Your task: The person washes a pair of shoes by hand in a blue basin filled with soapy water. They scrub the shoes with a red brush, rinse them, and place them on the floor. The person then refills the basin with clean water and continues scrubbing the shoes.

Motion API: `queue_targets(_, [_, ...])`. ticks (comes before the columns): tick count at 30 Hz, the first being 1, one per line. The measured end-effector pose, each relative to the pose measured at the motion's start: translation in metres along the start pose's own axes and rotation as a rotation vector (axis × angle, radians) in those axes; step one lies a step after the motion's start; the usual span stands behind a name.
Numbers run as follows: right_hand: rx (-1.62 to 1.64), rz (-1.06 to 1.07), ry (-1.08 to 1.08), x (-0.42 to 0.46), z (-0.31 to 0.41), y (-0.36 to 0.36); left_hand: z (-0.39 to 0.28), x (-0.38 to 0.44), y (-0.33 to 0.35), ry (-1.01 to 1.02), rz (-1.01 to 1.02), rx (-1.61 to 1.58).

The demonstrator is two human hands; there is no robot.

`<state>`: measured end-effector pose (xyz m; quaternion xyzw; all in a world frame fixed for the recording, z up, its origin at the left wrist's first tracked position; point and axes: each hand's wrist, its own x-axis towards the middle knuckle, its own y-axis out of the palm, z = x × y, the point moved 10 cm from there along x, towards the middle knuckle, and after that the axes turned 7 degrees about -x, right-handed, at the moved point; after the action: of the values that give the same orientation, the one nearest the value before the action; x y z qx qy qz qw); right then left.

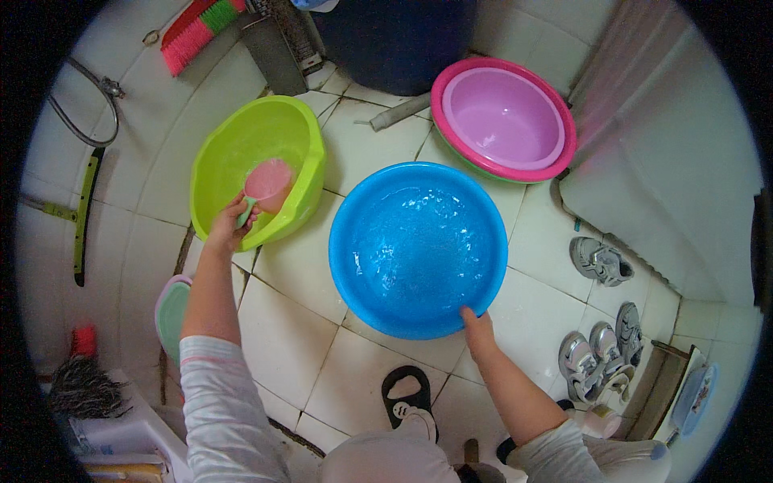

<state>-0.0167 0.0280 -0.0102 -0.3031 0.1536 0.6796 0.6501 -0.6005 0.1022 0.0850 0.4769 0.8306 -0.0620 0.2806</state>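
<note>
My left hand (231, 222) grips the green handle of a pink plastic dipper (267, 181), which is inside a yellow-green plastic basin (258, 130) on the left. That basin is tilted. Whether the dipper holds water cannot be told. A round blue basin (416, 247) with rippling water in it is in the middle, over the tiled floor. My right hand (477, 326) holds its near right rim, thumb over the edge and fingers hidden beneath.
Nested pink basins (504, 121) stand at the back right, by a dark blue barrel (395, 42). A grey pipe (400, 113) lies on the floor. Several shoes (598, 259) are at the right. A mop head (84, 386) and green basin (174, 317) are at the left.
</note>
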Motion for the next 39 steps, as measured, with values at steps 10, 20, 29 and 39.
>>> queue_targets(10, [-0.035,0.060,0.025,-0.003,0.004,0.004,-0.056,-0.098,0.095,0.264,0.078,-0.115])
queue_targets(20, [0.023,0.015,-0.026,-0.001,0.003,0.003,-0.065,-0.184,0.205,0.921,0.162,0.854])
queue_targets(29, [-0.076,-0.025,-0.034,0.000,0.002,0.000,-0.055,-0.191,0.207,1.330,0.106,1.509])
queue_targets(39, [-0.001,-0.016,0.015,-0.005,0.003,0.000,-0.035,-0.022,0.031,0.222,-0.283,1.499])
